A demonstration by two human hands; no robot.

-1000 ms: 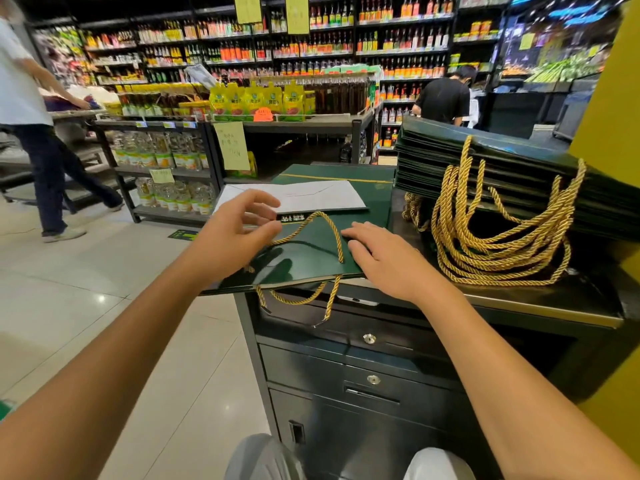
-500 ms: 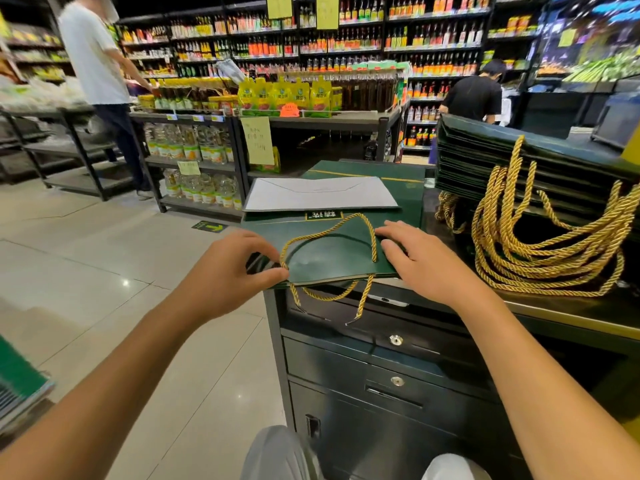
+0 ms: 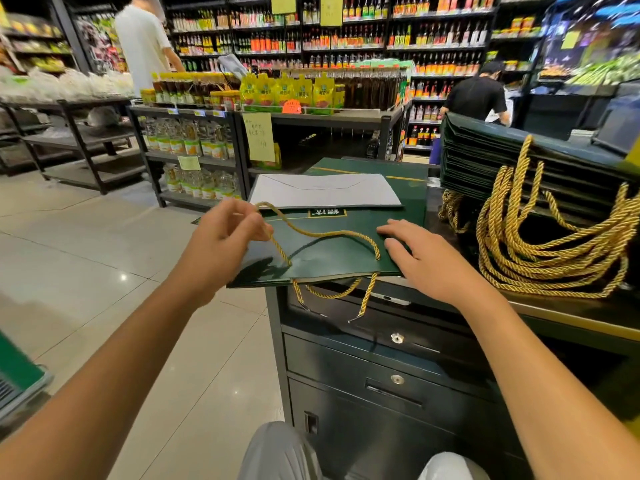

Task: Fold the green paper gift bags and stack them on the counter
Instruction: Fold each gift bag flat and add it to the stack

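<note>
Green gift bag (image 3: 332, 252) lies flat on the left end of the table (image 3: 568, 315), with its mouth edge toward the person. Near-left corner hangs past the table edge. Far end is folded over, white underside (image 3: 325, 190) facing up. A small label (image 3: 327, 213) sits just below that flap.

Left hand (image 3: 221, 247) is raised over the bag's left edge, its fingers (image 3: 242, 214) curled and pinching the upper rope handle (image 3: 332, 233). The gold cord runs from the pinch across the bag face and loops down close to the right hand. Lower rope handle (image 3: 329, 294) dangles off the near edge in front of the cabinet (image 3: 363, 393) under the table.

Right hand (image 3: 429, 261) rests palm-down on the bag's near-right corner. Fingers are straight and slightly apart, gripping nothing, pressing the paper flat.

Stack of folded bags (image 3: 512, 161) sits on the table to the right of the working bag. Its gold handles (image 3: 554, 251) spill in a tangle toward the person, near the right hand. Cannot tell if they touch the working bag.

Background:
- Store shelves of bottles (image 3: 346, 39).
- Person in a white shirt (image 3: 142, 43) at far left.
- Person in a black shirt (image 3: 476, 95) behind the stack.
- Grey trouser knees (image 3: 277, 452) at the bottom edge.
</note>
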